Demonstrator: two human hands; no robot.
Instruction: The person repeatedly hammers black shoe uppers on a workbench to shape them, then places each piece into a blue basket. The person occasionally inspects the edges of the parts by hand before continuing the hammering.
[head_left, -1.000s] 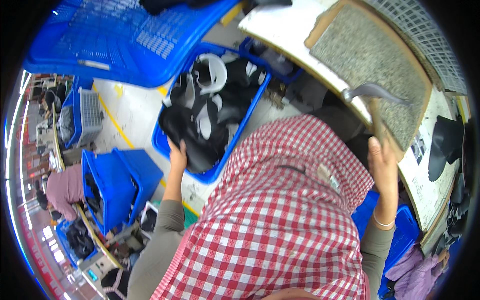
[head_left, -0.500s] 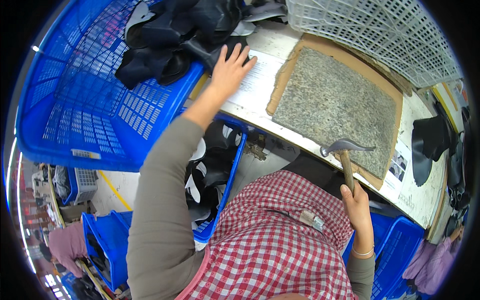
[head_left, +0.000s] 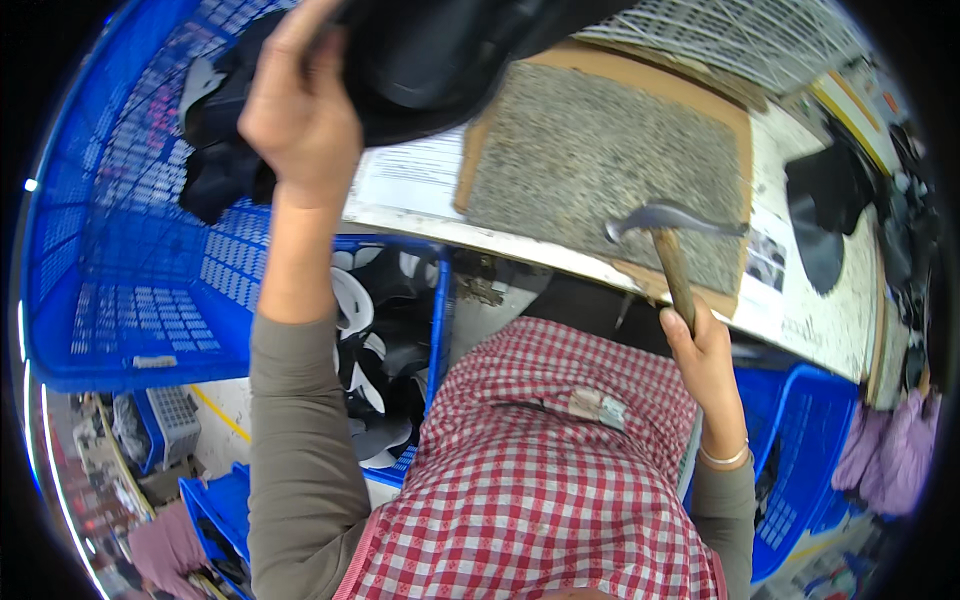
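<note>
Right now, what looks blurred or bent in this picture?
Head view: the left grip and the black piece it holds look blurred, while the hammer is crisper; head view, left side: the big blue crate has edges that bow toward the dark rim.

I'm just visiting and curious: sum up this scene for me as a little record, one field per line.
Left hand: holds a black piece, cut off by the picture's top
Right hand: grips a hammer by its wooden handle
Work surface: rough grey slab on cardboard, on a white table
Hammer head: seen against the slab; contact unclear
Far left: blue basket with black pieces inside
Clothing: red-and-white checked apron
</note>
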